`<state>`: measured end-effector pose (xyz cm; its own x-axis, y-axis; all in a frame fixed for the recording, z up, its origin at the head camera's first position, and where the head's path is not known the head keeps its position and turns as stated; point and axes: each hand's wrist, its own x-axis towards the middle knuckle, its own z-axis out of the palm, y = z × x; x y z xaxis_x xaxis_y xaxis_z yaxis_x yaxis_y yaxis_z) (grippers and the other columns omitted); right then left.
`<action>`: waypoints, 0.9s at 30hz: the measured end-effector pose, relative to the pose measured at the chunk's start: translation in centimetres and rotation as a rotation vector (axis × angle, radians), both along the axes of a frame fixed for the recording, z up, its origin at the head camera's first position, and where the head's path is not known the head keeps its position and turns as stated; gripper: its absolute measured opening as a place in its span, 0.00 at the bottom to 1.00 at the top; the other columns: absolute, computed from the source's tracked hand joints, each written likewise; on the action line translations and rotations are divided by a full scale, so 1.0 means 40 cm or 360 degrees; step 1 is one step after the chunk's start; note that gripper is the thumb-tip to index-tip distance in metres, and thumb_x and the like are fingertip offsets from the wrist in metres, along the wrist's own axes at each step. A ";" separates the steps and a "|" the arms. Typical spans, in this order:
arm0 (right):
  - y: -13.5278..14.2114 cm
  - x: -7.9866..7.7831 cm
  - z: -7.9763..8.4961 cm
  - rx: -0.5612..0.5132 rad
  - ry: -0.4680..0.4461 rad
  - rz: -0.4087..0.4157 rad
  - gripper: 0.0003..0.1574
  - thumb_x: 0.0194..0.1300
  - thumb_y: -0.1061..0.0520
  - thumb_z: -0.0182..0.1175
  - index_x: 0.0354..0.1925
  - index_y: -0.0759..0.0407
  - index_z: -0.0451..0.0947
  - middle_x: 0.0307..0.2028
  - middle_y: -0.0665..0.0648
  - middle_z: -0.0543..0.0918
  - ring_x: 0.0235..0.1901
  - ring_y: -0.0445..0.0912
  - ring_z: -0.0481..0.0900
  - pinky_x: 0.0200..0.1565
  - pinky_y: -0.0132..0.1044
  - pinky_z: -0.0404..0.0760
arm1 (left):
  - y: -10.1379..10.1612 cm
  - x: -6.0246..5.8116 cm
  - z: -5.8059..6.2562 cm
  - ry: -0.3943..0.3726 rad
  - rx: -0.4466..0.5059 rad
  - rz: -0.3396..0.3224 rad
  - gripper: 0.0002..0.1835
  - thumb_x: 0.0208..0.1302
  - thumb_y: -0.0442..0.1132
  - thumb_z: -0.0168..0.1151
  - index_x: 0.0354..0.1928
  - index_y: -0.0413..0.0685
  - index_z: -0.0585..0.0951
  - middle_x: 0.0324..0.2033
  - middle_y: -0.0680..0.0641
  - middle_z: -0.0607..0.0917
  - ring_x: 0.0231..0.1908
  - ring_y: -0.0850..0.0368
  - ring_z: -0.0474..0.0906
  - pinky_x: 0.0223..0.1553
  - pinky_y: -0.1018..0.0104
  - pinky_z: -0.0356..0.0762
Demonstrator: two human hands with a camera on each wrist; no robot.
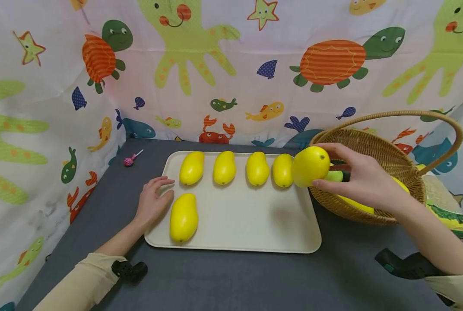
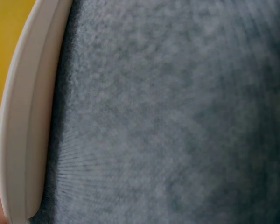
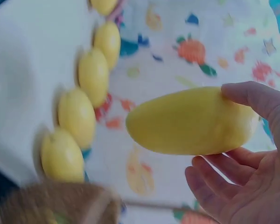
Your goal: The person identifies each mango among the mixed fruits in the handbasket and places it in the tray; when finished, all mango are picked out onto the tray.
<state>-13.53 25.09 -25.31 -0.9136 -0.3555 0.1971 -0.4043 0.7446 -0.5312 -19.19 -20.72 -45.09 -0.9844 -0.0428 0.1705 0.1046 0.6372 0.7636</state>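
Observation:
My right hand (image 1: 365, 177) holds a yellow mango (image 1: 309, 166) above the tray's right edge, beside the basket. In the right wrist view the thumb and fingers grip one end of that mango (image 3: 182, 123). Along the back of the cream tray (image 1: 239, 224) lies a row of several yellow mangoes (image 1: 224, 167). Another mango (image 1: 183, 218) sits at the tray's front left. My left hand (image 1: 153, 201) rests at the left rim, its fingers relaxed over the edge. The left wrist view shows mostly the tray's side (image 2: 25, 116) and grey cloth, with little of the hand.
A wicker basket (image 1: 371, 142) with a tall handle stands right of the tray, with yellow produce (image 1: 357, 204) and a green item (image 1: 334, 176) in it. A packaged bag (image 1: 447, 207) is behind it. A wrapped lollipop (image 1: 128, 161) lies at the back left. Patterned cloth hangs behind.

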 end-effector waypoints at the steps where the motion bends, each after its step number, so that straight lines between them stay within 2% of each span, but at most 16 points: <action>1: -0.019 -0.002 -0.010 -0.0015 0.0002 0.0043 0.45 0.56 0.52 0.73 0.68 0.56 0.65 0.58 0.59 0.76 0.50 0.56 0.79 0.49 0.48 0.80 | 0.000 0.000 0.000 -0.0003 0.0000 -0.0003 0.18 0.63 0.36 0.59 0.54 0.39 0.81 0.62 0.39 0.72 0.62 0.39 0.61 0.61 0.41 0.56; 2: -0.038 -0.006 -0.022 -0.0029 0.0006 0.0088 0.45 0.56 0.52 0.73 0.67 0.56 0.65 0.58 0.58 0.76 0.50 0.53 0.78 0.50 0.47 0.80 | 0.001 0.000 -0.001 -0.0004 -0.0001 -0.0005 0.18 0.63 0.36 0.59 0.54 0.39 0.81 0.62 0.39 0.72 0.62 0.39 0.61 0.61 0.41 0.56; 5: -0.091 -0.018 -0.064 -0.0050 0.0008 0.0216 0.46 0.54 0.53 0.74 0.67 0.56 0.66 0.59 0.56 0.76 0.50 0.51 0.78 0.51 0.53 0.78 | 0.003 -0.001 0.001 0.0003 -0.0001 -0.0009 0.18 0.62 0.36 0.60 0.53 0.39 0.81 0.62 0.39 0.72 0.62 0.39 0.62 0.62 0.41 0.56; 9: -0.155 -0.031 -0.119 -0.0030 0.0038 0.0361 0.47 0.51 0.53 0.75 0.66 0.55 0.66 0.58 0.53 0.77 0.50 0.46 0.77 0.51 0.49 0.78 | 0.004 0.000 0.003 0.0007 0.0004 -0.0008 0.18 0.62 0.36 0.60 0.53 0.39 0.82 0.62 0.39 0.72 0.62 0.38 0.62 0.61 0.41 0.56; 15: -0.233 -0.039 -0.193 0.0005 0.0092 0.0557 0.46 0.51 0.54 0.75 0.66 0.56 0.67 0.59 0.52 0.76 0.53 0.46 0.75 0.54 0.46 0.75 | 0.001 -0.002 0.004 0.0032 0.0001 -0.0009 0.17 0.62 0.37 0.60 0.53 0.40 0.82 0.61 0.39 0.73 0.62 0.39 0.62 0.62 0.41 0.56; 21: -0.293 -0.048 -0.255 0.0142 0.0185 0.0761 0.45 0.51 0.56 0.74 0.65 0.56 0.67 0.60 0.49 0.74 0.58 0.45 0.71 0.61 0.42 0.70 | -0.001 -0.002 0.002 0.0061 -0.0002 -0.0003 0.17 0.61 0.36 0.60 0.52 0.40 0.82 0.60 0.39 0.73 0.61 0.39 0.63 0.61 0.42 0.57; 27: -0.337 -0.043 -0.303 0.0339 0.0313 0.0939 0.44 0.53 0.57 0.73 0.65 0.56 0.65 0.63 0.52 0.72 0.63 0.48 0.67 0.63 0.42 0.67 | 0.000 -0.001 -0.001 0.0022 -0.0007 0.0006 0.18 0.62 0.36 0.59 0.53 0.40 0.82 0.61 0.40 0.73 0.62 0.39 0.62 0.61 0.42 0.56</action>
